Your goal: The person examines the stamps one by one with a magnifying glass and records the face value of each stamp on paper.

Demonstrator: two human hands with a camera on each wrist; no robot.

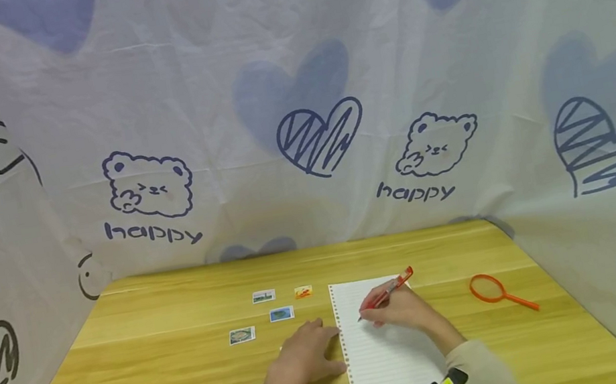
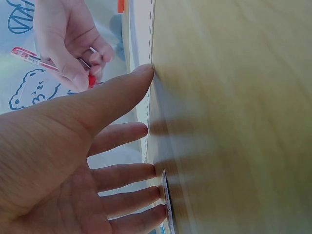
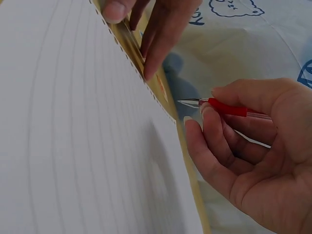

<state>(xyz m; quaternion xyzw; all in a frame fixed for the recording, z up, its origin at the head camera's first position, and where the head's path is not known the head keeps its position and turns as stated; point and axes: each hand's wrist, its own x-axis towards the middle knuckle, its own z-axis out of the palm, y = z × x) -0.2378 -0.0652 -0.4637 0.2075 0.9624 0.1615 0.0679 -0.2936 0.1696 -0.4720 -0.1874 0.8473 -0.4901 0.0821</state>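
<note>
A sheet of lined loose-leaf paper (image 1: 394, 374) with a punched left edge lies on the wooden table. My right hand (image 1: 397, 308) pinches a red gel pen (image 3: 229, 108) between thumb and fingers. The pen's bare tip points down over the upper part of the sheet; in the right wrist view it shows apart from the paper. No writing shows on the lines. My left hand (image 1: 305, 355) rests at the sheet's left edge, fingers extended, with thumb and index fingertips right at the punched holes. In the left wrist view a thin card-like piece (image 2: 168, 202) stands out beside its lower fingertips.
Several small stamp-like pictures lie left of the sheet, among them a blue one (image 1: 281, 314) and an orange one (image 1: 303, 292). An orange magnifying glass (image 1: 505, 296) lies to the right. A printed cloth (image 1: 233, 184) hangs behind the wooden table (image 1: 148, 368) and along its sides.
</note>
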